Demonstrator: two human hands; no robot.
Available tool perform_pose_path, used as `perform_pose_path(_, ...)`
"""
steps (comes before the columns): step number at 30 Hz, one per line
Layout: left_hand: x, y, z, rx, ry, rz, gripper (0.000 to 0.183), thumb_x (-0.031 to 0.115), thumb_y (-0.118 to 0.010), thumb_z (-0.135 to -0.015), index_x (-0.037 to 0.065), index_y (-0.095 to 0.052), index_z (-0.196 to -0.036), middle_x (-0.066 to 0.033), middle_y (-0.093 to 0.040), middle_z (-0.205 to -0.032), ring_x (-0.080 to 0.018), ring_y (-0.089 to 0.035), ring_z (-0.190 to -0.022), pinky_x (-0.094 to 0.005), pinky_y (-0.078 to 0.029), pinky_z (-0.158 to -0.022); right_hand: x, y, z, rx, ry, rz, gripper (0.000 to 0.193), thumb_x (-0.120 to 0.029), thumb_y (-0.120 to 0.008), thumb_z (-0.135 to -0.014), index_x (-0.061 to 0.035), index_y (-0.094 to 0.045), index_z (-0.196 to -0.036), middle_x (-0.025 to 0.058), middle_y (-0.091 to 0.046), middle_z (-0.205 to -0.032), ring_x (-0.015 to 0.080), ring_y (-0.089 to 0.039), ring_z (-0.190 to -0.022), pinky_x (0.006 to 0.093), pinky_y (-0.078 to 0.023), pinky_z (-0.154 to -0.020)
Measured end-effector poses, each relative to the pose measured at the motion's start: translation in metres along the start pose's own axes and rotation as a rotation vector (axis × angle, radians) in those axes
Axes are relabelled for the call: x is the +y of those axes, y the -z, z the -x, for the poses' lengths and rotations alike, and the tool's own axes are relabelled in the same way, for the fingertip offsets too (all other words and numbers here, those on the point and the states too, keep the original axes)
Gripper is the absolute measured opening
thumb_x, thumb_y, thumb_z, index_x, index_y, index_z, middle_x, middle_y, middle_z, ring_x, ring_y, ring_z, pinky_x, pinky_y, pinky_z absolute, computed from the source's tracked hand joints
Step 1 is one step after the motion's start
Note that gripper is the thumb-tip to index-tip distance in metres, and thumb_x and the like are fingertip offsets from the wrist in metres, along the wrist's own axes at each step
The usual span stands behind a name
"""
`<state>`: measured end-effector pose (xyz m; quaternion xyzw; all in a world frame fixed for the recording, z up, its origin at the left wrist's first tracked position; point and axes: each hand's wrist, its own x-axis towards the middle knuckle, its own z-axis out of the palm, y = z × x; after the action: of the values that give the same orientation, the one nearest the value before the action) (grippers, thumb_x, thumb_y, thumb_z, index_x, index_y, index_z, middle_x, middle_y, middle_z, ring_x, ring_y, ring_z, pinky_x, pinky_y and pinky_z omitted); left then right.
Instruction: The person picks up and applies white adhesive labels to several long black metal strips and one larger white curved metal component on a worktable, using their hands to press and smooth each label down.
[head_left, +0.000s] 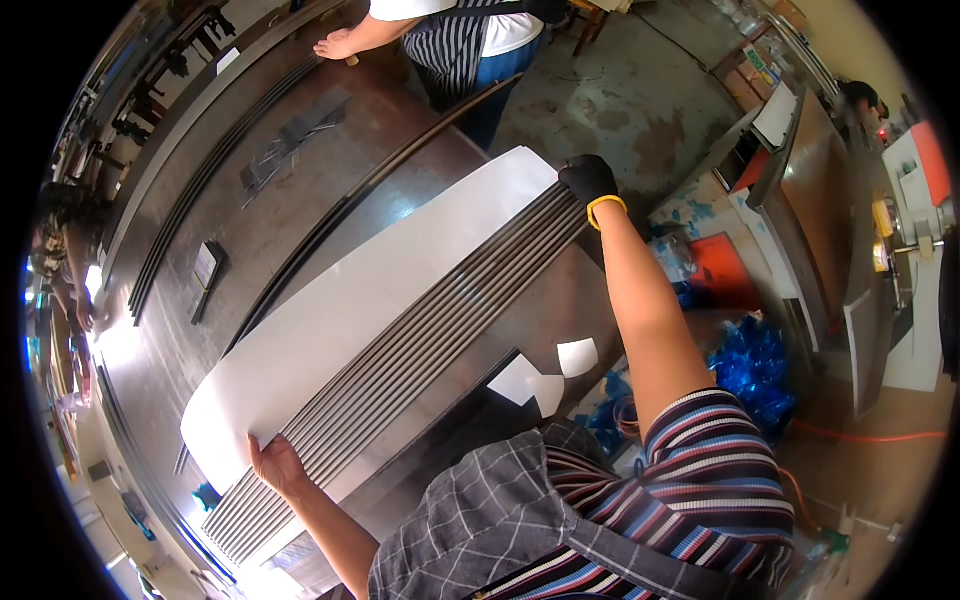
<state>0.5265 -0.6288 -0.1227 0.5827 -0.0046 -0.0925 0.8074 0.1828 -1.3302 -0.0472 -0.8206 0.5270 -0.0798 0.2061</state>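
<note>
A long white sheet (pixel 370 275) lies slantwise on the metal table, beside a row of several thin grey metal strips (pixel 430 350). My bare left hand (pixel 277 466) grips the sheet's near edge close to its left end, with the fingers partly hidden at the strips. At the right end my right hand (pixel 590 180), in a black glove with a yellow band at the wrist, is closed on the sheet's corner beside the strip ends. Its fingertips are mostly hidden.
Across the metal table (pixel 400 130) stands a person in a striped apron (pixel 450 50), one hand on the tabletop. A long dark bar (pixel 340 215) lies beyond the sheet. White paper pieces (pixel 530 380) are near me; crumpled blue film (pixel 755 370) is at my right.
</note>
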Motion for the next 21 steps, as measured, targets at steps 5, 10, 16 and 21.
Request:
perform_pose_path(5,-0.011,0.064,-0.003,-0.026,-0.001,0.036,0.030,0.005,-0.053,-0.092,-0.010,-0.050,-0.117,-0.0195,-0.059,-0.117,-0.0276,-0.057,-0.108,-0.0357,-0.050,-0.094,-0.023,-0.001,0.007,0.007,0.025,-0.008,0.026,-0.025,-0.060,-0.066,-0.0052,-0.070,-0.080,0.0200,-0.066,-0.088,0.0365,-0.063,-0.086,0.0414,-0.050,-0.079)
perform_pose_path(10,0.013,-0.024,0.019,0.080,0.024,0.120,0.029,0.005,-0.053,-0.092,-0.010,-0.050,-0.117,-0.0195,-0.058,-0.118,-0.0273,-0.057,-0.107,-0.0352,-0.050,-0.094,-0.023,0.004,0.015,0.050,-0.076,-0.012,0.025,-0.026,-0.060,-0.069,-0.0057,-0.070,-0.078,0.0196,-0.066,-0.087,0.0363,-0.063,-0.086,0.0418,-0.050,-0.079)
perform_pose_path(16,0.046,-0.053,0.047,0.004,0.330,0.665,0.029,0.006,-0.053,-0.091,-0.007,-0.050,-0.116,-0.0181,-0.058,-0.117,-0.0268,-0.055,-0.108,-0.0357,-0.047,-0.094,-0.007,-0.029,-0.004,0.142,0.076,-0.027,0.027,-0.028,-0.058,-0.073,-0.0047,-0.070,-0.079,0.0197,-0.066,-0.085,0.0379,-0.063,-0.084,0.0430,-0.050,-0.076)
perform_pose_path(21,0.045,-0.023,0.032,0.176,0.276,0.415,0.020,0.006,-0.056,-0.089,-0.003,-0.056,-0.107,-0.0135,-0.061,-0.107,-0.0253,-0.058,-0.099,-0.0373,-0.048,-0.089,0.015,-0.027,-0.016,-0.196,0.025,0.006,0.034,-0.033,-0.055,-0.085,-0.0072,-0.070,-0.100,0.0167,-0.068,-0.095,0.0298,-0.066,-0.087,0.0409,-0.049,-0.076)
